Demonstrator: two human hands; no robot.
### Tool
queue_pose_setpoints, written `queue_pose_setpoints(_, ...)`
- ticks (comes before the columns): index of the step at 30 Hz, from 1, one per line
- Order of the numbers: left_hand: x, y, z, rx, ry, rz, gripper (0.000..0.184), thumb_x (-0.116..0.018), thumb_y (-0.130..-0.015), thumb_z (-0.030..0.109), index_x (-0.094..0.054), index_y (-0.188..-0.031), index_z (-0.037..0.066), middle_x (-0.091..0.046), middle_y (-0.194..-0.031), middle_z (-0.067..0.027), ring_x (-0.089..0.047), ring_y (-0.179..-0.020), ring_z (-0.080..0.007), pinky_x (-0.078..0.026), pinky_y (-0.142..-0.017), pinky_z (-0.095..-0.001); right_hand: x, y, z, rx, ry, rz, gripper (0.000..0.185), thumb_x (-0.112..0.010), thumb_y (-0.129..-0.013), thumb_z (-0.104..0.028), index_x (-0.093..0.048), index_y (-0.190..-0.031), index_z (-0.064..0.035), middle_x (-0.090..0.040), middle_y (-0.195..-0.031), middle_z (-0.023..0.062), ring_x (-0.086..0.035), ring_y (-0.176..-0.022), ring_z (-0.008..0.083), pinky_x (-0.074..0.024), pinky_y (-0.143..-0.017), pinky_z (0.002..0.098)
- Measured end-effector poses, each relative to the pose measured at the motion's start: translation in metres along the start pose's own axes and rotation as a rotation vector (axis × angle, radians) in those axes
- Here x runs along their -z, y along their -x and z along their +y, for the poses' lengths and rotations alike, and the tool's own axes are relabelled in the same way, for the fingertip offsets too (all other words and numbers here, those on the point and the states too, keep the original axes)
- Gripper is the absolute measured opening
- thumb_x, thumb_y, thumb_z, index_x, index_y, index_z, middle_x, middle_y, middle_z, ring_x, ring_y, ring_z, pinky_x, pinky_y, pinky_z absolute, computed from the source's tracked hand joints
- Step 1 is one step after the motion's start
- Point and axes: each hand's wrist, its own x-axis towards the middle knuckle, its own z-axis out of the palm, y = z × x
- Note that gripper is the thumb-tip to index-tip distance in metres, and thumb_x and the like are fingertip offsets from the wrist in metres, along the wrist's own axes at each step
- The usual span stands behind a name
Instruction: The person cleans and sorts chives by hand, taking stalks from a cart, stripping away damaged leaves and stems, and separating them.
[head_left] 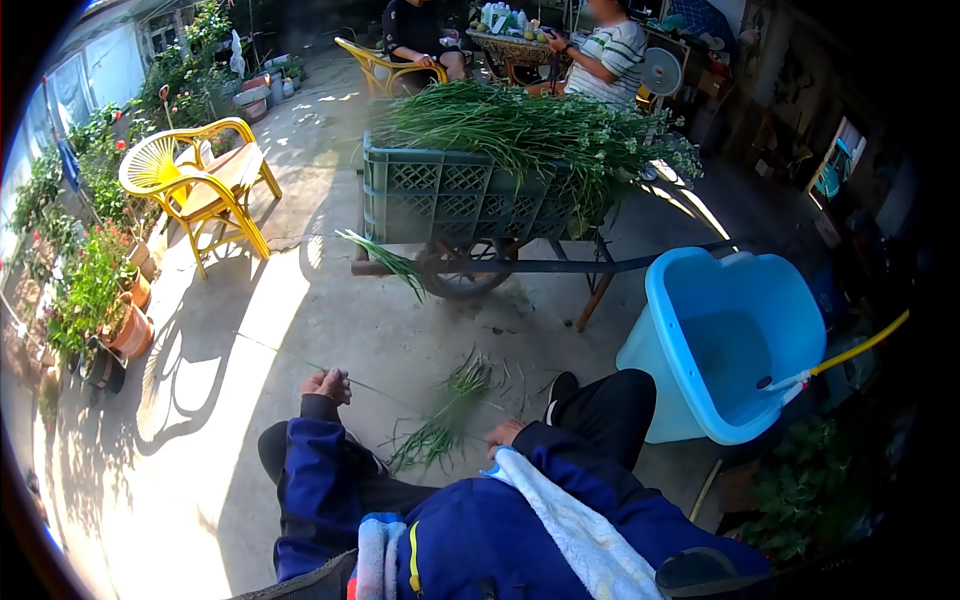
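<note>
My left hand is closed on a long thin green stalk, which runs out to both sides of it above my knee. Near my lap, my right hand is bent with its fingers partly hidden; whatever it may hold is too small to make out. Between the two hands a loose pile of green stalks lies on the concrete floor. Beyond them, a green plastic crate on a wheeled cart is heaped with long green stalks, some with small white flowers. A small bunch hangs at the cart's left end.
A blue tub with a yellow hose stands at right. A yellow chair and potted plants are at left. Two people sit by a round table at the back, near a fan.
</note>
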Motion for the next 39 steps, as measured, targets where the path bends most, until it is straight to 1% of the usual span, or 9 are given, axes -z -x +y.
queue_pose_setpoints(10,-0.024,0.009,-0.005,0.018,-0.043,-0.139,0.026,-0.057,-0.082,0.020,-0.057,-0.086,-0.006,-0.059,-0.069,-0.0110,-0.057,-0.053,-0.0171,-0.046,-0.045,-0.0255,0.072,0.000,-0.100,-0.016,-0.334,0.197,0.020,-0.059,-0.071,-0.018,-0.061,-0.086,-0.0043,-0.062,-0.072,0.0088,-0.059,-0.061,0.0125,-0.0468,-0.058,0.0270)
queue_pose_setpoints(15,-0.048,0.014,0.008,-0.054,-0.125,-0.427,0.028,-0.054,-0.084,0.021,-0.057,-0.092,-0.006,-0.060,-0.073,-0.0105,-0.058,-0.062,-0.0157,-0.046,-0.048,-0.0241,0.085,-0.028,-0.110,0.168,-0.323,0.347,0.019,-0.056,-0.074,-0.013,-0.060,-0.088,-0.0012,-0.062,-0.072,0.0078,-0.058,-0.069,0.0121,-0.0453,-0.065,0.0264)
queue_pose_setpoints(16,-0.048,0.012,0.006,-0.033,-0.137,-0.468,0.028,-0.054,-0.083,0.018,-0.056,-0.098,-0.006,-0.060,-0.076,-0.0101,-0.058,-0.063,-0.0150,-0.046,-0.048,-0.0238,0.081,-0.034,-0.103,0.297,-0.385,0.462,0.017,-0.058,-0.073,-0.012,-0.061,-0.085,0.0001,-0.061,-0.069,0.0057,-0.056,-0.061,0.0095,-0.0444,-0.057,0.0251)
queue_pose_setpoints(18,-0.053,0.013,0.010,-0.037,-0.080,-0.449,0.029,-0.055,-0.083,0.017,-0.054,-0.102,-0.005,-0.060,-0.079,-0.0104,-0.058,-0.062,-0.0141,-0.046,-0.047,-0.0231,0.082,-0.036,-0.097,0.054,-0.476,0.400,0.014,-0.051,-0.076,-0.010,-0.059,-0.086,-0.0040,-0.058,-0.081,0.0088,-0.055,-0.075,0.0191,-0.0447,-0.068,0.0307)
queue_pose_setpoints(21,-0.053,0.007,0.009,-0.052,-0.064,-0.320,0.032,-0.055,-0.083,0.016,-0.051,-0.107,-0.004,-0.060,-0.085,-0.0110,-0.058,-0.061,-0.0129,-0.046,-0.045,-0.0218,0.071,-0.040,-0.062,-0.093,-0.693,0.439,0.013,-0.054,-0.075,-0.008,-0.060,-0.085,-0.0041,-0.056,-0.075,0.0074,-0.053,-0.067,0.0183,-0.0435,-0.060,0.0305)
queue_pose_setpoints(25,-0.039,-0.001,0.003,0.010,-0.080,-0.206,0.036,-0.054,-0.084,0.020,-0.048,-0.111,-0.002,-0.058,-0.088,-0.0111,-0.058,-0.060,-0.0123,-0.046,-0.042,-0.0218,0.048,-0.050,-0.029,-0.075,-0.921,0.502,0.009,-0.061,-0.075,-0.006,-0.062,-0.082,-0.0011,-0.052,-0.056,0.0000,-0.046,-0.045,0.0066,-0.0372,-0.039,0.0215)
queue_pose_setpoints(29,-0.040,0.000,-0.018,0.235,-0.198,-0.310,0.038,-0.051,-0.085,0.026,-0.048,-0.112,0.000,-0.058,-0.089,-0.0111,-0.058,-0.059,-0.0131,-0.046,-0.042,-0.0232,0.040,-0.059,-0.058,-0.093,-1.017,0.353,0.011,-0.063,-0.073,-0.006,-0.062,-0.082,-0.0008,-0.053,-0.057,0.0001,-0.048,-0.046,0.0071,-0.0375,-0.040,0.0219)
queue_pose_setpoints(33,-0.040,0.000,-0.021,0.272,-0.198,-0.274,0.035,-0.051,-0.085,0.026,-0.051,-0.109,0.001,-0.059,-0.086,-0.0107,-0.057,-0.058,-0.0135,-0.045,-0.042,-0.0235,0.030,-0.075,-0.083,-0.167,-1.150,0.288,0.014,-0.065,-0.070,-0.007,-0.062,-0.082,-0.0005,-0.053,-0.057,-0.0004,-0.048,-0.047,0.0064,-0.0369,-0.042,0.0219)
queue_pose_setpoints(39,-0.042,-0.001,-0.023,0.244,-0.239,-0.276,0.029,-0.054,-0.084,0.022,-0.055,-0.104,0.001,-0.060,-0.081,-0.0093,-0.056,-0.055,-0.0120,-0.044,-0.041,-0.0228,0.083,-0.066,-0.096,-0.233,-1.090,0.525,0.012,-0.063,-0.072,-0.007,-0.063,-0.083,-0.0015,-0.053,-0.058,-0.0004,-0.043,-0.043,0.0050,-0.0313,-0.038,0.0193)
